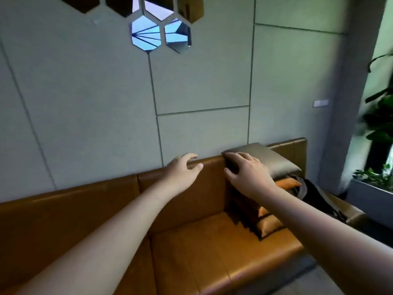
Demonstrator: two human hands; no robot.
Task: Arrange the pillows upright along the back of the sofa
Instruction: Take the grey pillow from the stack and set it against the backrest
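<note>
A stack of pillows sits at the right end of the brown leather sofa (180,248). On top lies a grey-brown pillow (274,160), flat. Under it are a dark brown pillow (242,211) and orange pillows (287,183), partly hidden by my right arm. My right hand (246,171) rests on the near left corner of the grey-brown pillow, thumb down its side, fingers spread over the top. My left hand (182,171) hovers open in front of the sofa's backrest (106,196), just left of the stack, holding nothing.
A grey panelled wall (202,86) with hexagonal mirrors (146,33) rises right behind the sofa. A dark bag or cloth (316,194) lies on the sofa's right armrest. A planter with green leaves (378,145) stands at the far right.
</note>
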